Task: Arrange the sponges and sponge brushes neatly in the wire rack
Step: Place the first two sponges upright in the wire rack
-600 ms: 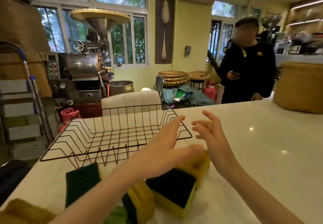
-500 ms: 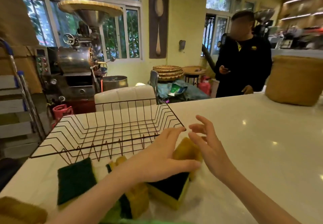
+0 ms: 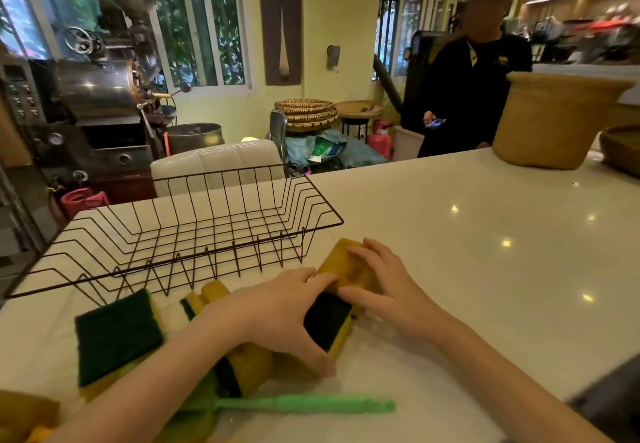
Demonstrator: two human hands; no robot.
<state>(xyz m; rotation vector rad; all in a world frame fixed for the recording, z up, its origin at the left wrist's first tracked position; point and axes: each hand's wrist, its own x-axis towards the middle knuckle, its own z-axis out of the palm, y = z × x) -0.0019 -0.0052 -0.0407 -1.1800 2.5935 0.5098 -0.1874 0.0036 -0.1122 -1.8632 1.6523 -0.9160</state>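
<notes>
A yellow sponge with a dark green scouring face [image 3: 327,321] is seen in the lower middle of the frame, lying on the white countertop [image 3: 467,252] just in front of the wire rack [image 3: 180,235]. It is covered by the left hand [image 3: 277,318], whose fingers are laid over the dark face while the thumb is set against the sponge's near edge, so that the sponge is pinched between them. Touching its far end, a second, mustard-yellow sponge [image 3: 349,266] is pressed down by the right hand [image 3: 384,290], the fingers being loosely spread flat over its top; whether it is actually clasped cannot be told.

Under the left wrist and forearm more yellow sponges [image 3: 249,366] are partly hidden. To the left of them a dark green scouring pad [image 3: 116,335] is laid flat. Along the bottom of the frame the light green handle of a sponge brush [image 3: 311,405] is stretched out toward the right; its head is lost beneath the left forearm.

No sponge is held in the rack, which is placed in the middle left of the frame. A tan woven basket [image 3: 554,120] is set on the countertop at the upper right. Beyond the counter, a person in dark clothing [image 3: 464,96] is seen holding a phone, and a metal machine [image 3: 93,96] is seen at the upper left.
</notes>
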